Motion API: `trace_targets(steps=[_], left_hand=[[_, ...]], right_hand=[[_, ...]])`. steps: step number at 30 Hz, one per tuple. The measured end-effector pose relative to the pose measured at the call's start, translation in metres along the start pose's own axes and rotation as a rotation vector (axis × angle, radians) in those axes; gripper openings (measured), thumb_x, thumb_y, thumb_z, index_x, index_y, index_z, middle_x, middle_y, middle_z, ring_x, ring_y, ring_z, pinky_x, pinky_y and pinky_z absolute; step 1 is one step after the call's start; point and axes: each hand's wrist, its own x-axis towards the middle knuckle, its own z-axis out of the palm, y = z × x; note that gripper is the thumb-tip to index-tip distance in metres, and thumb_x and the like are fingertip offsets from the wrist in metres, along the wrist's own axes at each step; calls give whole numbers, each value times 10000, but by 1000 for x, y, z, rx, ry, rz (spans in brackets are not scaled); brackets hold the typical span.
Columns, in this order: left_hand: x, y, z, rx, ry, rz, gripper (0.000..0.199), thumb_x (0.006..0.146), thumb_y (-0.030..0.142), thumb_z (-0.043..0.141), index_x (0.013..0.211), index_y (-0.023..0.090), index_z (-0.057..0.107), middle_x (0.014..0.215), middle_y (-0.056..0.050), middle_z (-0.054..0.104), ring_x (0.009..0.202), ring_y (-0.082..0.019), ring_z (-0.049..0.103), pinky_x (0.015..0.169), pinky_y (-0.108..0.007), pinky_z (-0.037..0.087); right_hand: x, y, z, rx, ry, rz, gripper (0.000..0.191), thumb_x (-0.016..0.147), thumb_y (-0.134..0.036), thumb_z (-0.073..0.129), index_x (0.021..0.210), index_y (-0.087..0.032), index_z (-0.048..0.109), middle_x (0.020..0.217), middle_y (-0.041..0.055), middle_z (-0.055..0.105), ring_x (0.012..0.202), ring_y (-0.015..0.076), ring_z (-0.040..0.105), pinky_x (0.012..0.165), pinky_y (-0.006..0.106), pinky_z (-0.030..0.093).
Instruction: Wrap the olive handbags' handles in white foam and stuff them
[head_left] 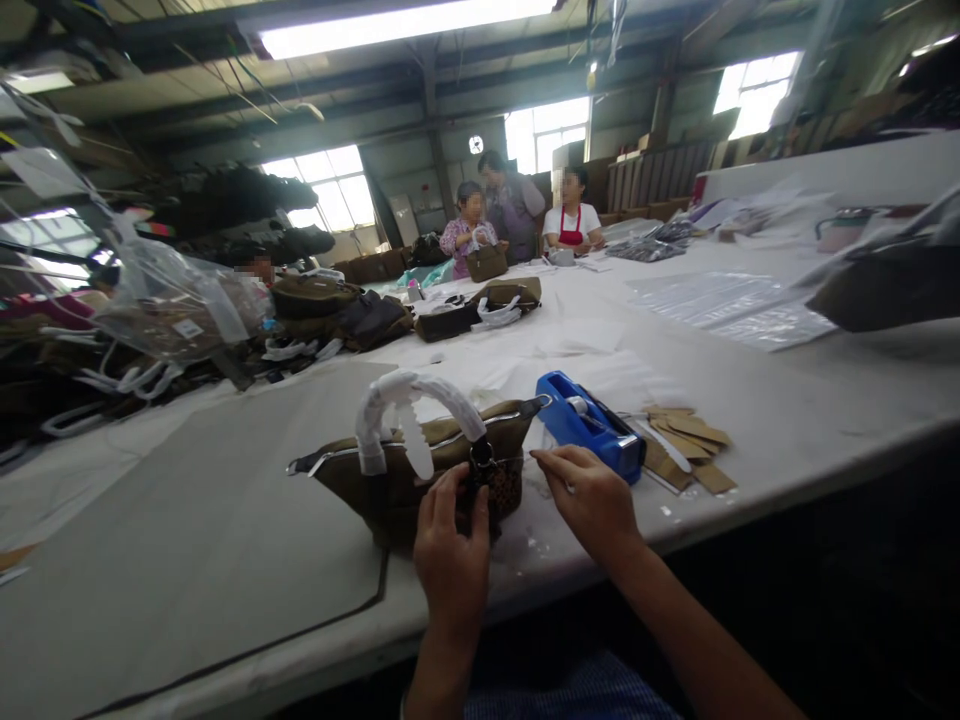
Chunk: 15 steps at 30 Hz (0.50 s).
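Observation:
A dark olive handbag (427, 456) stands upright at the table's front, zipper along its top and handles (420, 385) wrapped in white padding. From a metal ring by the near handle hangs a brown spotted tag (508, 490). My left hand (454, 540) is closed at the bag's front, thumb and fingers on this tag. My right hand (589, 500), to the right of the bag, pinches the end of a thin pale thread (517, 458) that runs to the ring. Just beyond that hand sits a blue tape dispenser (592, 425).
Brown cardboard pieces (694, 445) lie right of the dispenser. A grey sheet (225, 530) covers the table's left side. Clear plastic bags (735, 305) and more handbags (480, 308) lie farther back. Several people are at the far side, one holding a bag (487, 262).

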Motion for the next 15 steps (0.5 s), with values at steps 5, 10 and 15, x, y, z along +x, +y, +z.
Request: trace_targets(steps=[5,10,15], left_hand=[[-2,-2,3,-2,-7,-5,310,947,325,636,1228,198,662,1143,-99,725,996,-239,698,870,-371,582],[0,-2,2,-22,-21,-24,309,950,320,638,1233,199,656,1158,-95,721,992,-231,702,836,-349,588],[6,2,0,-26,-35,34,256,964,284,626,1202,208,682,1177,-79,720,1061,-222,696,955,-357,561]], right_hand=[[1,2,4,35,-9,-9,263,989,-208,563,1128,-284,772,986,51,764,929,209,683,807,295,511],[2,4,7,127,-23,-15,266,996,-197,549,1128,-257,773,1002,53,763,929,213,690,883,323,514],[4,-2,9,129,-33,-48,279,1000,-204,537,1138,-265,772,1052,63,763,965,222,696,869,327,523]])
